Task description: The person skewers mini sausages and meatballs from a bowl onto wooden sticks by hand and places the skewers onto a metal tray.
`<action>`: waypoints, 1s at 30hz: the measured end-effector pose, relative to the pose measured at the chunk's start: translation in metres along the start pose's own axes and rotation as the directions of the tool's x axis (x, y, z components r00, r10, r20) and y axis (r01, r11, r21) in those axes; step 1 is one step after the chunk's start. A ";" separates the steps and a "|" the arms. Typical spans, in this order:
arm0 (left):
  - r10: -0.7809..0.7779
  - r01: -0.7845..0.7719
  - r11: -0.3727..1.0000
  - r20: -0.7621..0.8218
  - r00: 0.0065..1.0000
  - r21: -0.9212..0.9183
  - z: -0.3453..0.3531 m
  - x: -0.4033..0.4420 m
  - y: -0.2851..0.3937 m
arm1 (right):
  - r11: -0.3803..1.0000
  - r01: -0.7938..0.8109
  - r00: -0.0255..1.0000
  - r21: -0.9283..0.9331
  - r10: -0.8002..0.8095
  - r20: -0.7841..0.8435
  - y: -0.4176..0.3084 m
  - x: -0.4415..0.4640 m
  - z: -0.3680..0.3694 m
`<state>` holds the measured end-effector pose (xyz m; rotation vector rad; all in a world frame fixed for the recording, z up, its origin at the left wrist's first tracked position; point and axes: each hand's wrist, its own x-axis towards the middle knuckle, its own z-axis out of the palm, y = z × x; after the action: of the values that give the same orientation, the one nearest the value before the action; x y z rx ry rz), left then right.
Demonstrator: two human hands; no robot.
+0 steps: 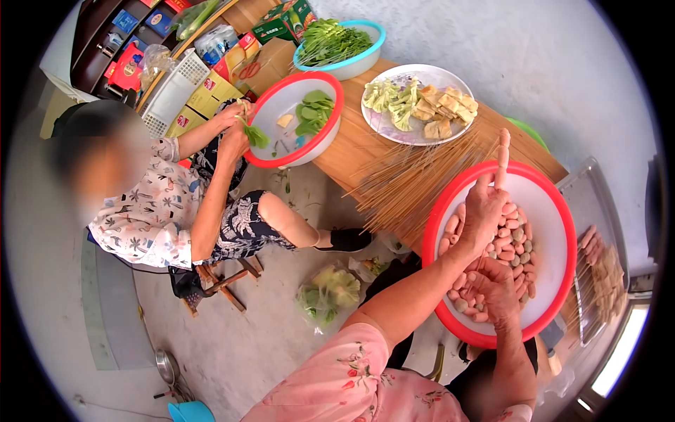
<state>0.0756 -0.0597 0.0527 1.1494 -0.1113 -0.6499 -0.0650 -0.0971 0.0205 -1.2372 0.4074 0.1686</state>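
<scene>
Over the red-rimmed white basin, my left hand is closed around small pink sausages threaded end to end and pointing up. Just below it, my right hand pinches what looks like the lower end of the thin skewer. Its fingertips partly hide the stick. Loose pink sausages and several greyish balls lie in the basin beneath both hands. A spread of bare bamboo skewers rests on the wooden table beside the basin.
A plate holds cabbage and tofu-like pieces. Behind stands a blue-rimmed basin of greens. At left, a seated co-worker handles leaves over another red-rimmed basin. A metal tray with filled skewers stands right; a vegetable bag lies below.
</scene>
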 end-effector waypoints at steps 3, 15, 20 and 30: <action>-0.004 0.003 1.000 0.009 1.000 0.029 -0.003 0.006 -0.004 | 1.000 0.006 0.999 0.025 -0.005 -0.035 -0.004 -0.001 0.005; 0.043 -0.041 0.997 0.031 0.999 -0.064 -0.001 0.005 -0.009 | 1.000 0.016 0.996 -0.014 -0.017 -0.085 -0.011 -0.007 0.001; -0.108 0.109 0.994 0.083 0.991 -0.004 -0.004 0.005 -0.012 | 0.998 0.063 0.987 -0.025 -0.066 -0.148 -0.015 -0.003 0.000; -0.149 0.105 0.966 0.176 0.973 0.237 0.002 0.003 -0.019 | 0.985 0.156 0.898 -0.075 -0.173 -0.404 -0.019 -0.012 -0.020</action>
<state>0.0693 -0.0674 0.0365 1.3192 -0.2838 -0.8804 -0.0739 -0.1215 0.0368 -1.3419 0.6614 -0.2354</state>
